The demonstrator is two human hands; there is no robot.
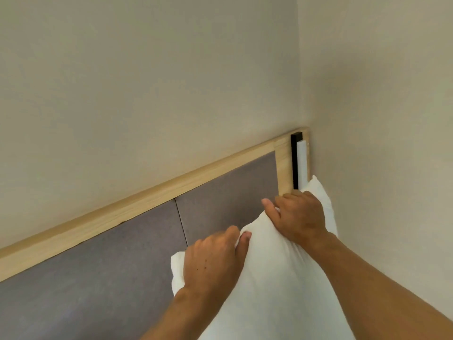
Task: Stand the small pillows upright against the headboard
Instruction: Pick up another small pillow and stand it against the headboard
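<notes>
Up top, two hands [210, 261] [297, 218] grip one pillow [274, 285]; one headboard [103, 285] behind.

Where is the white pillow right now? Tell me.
In the head view, the white pillow is lower right, gripped along its top edge by the left hand and right hand, before the headboard.

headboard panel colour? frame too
Headboard: grey fabric panels inside a light wood frame. Head view, the only one.

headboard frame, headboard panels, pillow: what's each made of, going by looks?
Headboard frame: looks like pale unpainted wood, matte, with visible grain.
Headboard panels: grey, matte, probably fabric upholstery; a seam divides two panels.
Pillow: white woven cloth, likely cotton; it creases softly where the left hand and right hand pinch it.
</notes>
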